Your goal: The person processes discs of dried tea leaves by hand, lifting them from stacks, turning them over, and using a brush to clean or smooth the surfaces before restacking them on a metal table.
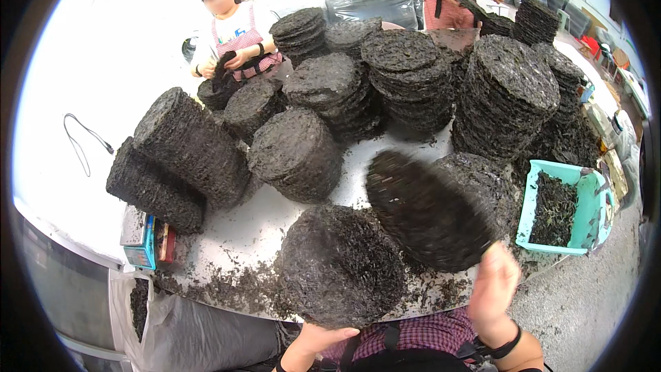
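Observation:
A round cake of dark dried seaweed (341, 263) lies at the table's near edge, its face turned up towards me. My left hand (323, 338) grips its near rim, thumb along the edge and the other fingers hidden beneath. Higher and to the right, a second thin round seaweed sheet (426, 212) is tilted and blurred by motion. Its lower right edge is in my right hand (494, 287), also blurred. Behind that sheet, partly covered, is a low pile of seaweed rounds (477, 186). Another stack (294, 155) stands just beyond my left hand's cake.
Tall seaweed stacks (506, 93) ring the far side, with leaning stacks (191, 144) at left. A turquoise basin (594, 206) holds seaweed scraps. Blue scales (139, 248) sit at left above a plastic sack (206, 325). Two people work across the white table (289, 217), handling seaweed.

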`<state>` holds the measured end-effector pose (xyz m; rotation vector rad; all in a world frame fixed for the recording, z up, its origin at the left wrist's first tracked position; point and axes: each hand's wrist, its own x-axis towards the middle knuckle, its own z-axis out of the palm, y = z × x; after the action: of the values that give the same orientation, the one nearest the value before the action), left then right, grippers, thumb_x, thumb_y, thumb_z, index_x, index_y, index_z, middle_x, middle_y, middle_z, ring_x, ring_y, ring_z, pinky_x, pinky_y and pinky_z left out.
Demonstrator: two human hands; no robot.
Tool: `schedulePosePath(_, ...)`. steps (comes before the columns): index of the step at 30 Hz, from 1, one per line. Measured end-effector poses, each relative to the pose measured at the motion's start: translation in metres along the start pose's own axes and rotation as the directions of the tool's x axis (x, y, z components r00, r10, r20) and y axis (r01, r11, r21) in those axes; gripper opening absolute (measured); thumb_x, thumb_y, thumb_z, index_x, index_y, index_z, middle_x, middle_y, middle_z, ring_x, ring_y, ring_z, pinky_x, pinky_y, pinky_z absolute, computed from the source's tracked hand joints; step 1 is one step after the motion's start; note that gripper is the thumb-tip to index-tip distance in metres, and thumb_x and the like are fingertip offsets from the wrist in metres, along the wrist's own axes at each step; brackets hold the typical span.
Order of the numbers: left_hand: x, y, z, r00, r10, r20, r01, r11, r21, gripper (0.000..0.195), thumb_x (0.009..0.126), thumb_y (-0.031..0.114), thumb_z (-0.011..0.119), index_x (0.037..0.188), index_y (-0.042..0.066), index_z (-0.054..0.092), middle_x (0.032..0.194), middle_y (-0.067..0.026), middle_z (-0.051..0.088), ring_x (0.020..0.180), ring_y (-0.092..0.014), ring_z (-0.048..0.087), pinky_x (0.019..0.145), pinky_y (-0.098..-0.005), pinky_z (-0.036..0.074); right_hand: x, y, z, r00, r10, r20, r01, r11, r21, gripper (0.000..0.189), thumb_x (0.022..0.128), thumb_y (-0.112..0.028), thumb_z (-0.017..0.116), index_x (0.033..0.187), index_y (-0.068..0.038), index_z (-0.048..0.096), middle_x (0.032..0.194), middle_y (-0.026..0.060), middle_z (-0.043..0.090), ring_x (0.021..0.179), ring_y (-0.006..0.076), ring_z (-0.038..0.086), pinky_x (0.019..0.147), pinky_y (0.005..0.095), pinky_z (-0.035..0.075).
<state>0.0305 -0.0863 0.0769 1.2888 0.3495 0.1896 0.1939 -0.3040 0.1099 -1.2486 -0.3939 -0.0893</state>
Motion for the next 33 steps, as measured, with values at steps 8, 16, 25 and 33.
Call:
schedulePosePath(8,0.005,-0.006,0.01,0.997,-0.062,0.049,0.058,0.995,0.081,0.066,0.062,0.006,0.08,0.118,0.0,0.047,0.111,-0.0089,0.055,0.101,-0.02,0.053,0.089,-0.0336,0.042,-0.008,-0.006,0.006,0.802,-0.061,0.594,0.294,0.906,-0.304,0.056,0.077,-0.021,0.066,0.123,0.001,0.045,0.128,0.0185,0.044,0.116,0.0321,0.046,0.095,0.0411,0.038)
schedulePosePath(16,0.001,-0.008,0.002,0.974,0.218,-0.064,-0.22,0.975,-0.013,0.071,0.069,0.008,0.071,0.128,-0.001,0.034,0.12,-0.0138,0.048,0.11,-0.028,0.049,0.093,-0.0435,0.042,-0.018,-0.004,0.03,0.831,-0.072,0.551,0.281,0.91,-0.305,0.042,0.083,-0.003,0.052,0.123,0.004,0.045,0.123,0.0162,0.052,0.114,0.0265,0.051,0.09,0.0326,0.046)
schedulePosePath(25,0.04,0.018,0.019,0.861,0.097,-0.499,-0.268,0.92,-0.285,0.046,0.081,0.002,0.052,0.124,0.004,0.037,0.115,-0.0125,0.052,0.104,-0.027,0.054,0.088,-0.0423,0.047,-0.007,0.013,-0.049,0.942,0.164,-0.294,-0.19,0.98,-0.061,0.059,0.085,-0.002,0.049,0.138,0.001,0.023,0.144,0.0148,0.021,0.134,0.0214,0.017,0.108,0.0324,0.014)
schedulePosePath(33,0.13,-0.007,0.101,0.987,0.019,-0.157,-0.059,0.967,-0.249,0.083,0.074,0.01,0.068,0.138,0.014,0.015,0.129,-0.0089,0.037,0.117,-0.025,0.038,0.1,-0.0407,0.032,0.026,0.036,-0.09,0.968,0.084,-0.238,-0.134,0.97,-0.202,0.056,0.089,-0.018,0.049,0.138,-0.003,0.026,0.143,0.0126,0.026,0.134,0.0234,0.019,0.109,0.035,0.013)
